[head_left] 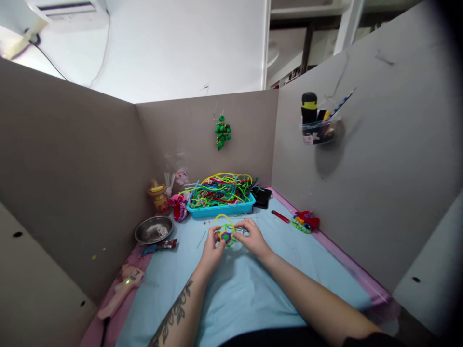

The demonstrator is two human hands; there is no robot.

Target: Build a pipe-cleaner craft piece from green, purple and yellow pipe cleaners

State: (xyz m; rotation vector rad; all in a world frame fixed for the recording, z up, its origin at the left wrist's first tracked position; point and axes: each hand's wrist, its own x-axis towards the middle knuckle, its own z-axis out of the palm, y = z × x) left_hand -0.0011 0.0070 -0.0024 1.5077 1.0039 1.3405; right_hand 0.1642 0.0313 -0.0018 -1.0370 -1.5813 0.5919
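Observation:
Between my two hands is a small round craft piece of bent pipe cleaners [226, 236], green and yellow with a purple and green middle. A yellow loop arches up from its top. My left hand [214, 248] pinches its left side, thumb near the purple part. On the other side my right hand [252, 237] grips the edge with thumb and fingers. Just behind the fingers lies a silvery metal tool [237, 230], partly hidden, whose kind I cannot make out. Beyond it stands a blue tray [221, 211] heaped with colourful pipe cleaners [224, 190].
At left are a metal bowl [154, 229], a snack wrapper [160, 246], a pink glue gun [123, 291] and a lidded cup [158, 196]. A red cutter [280, 216] and a colourful pipe-cleaner figure [306, 221] lie at right. Grey panels [361, 159] enclose the table.

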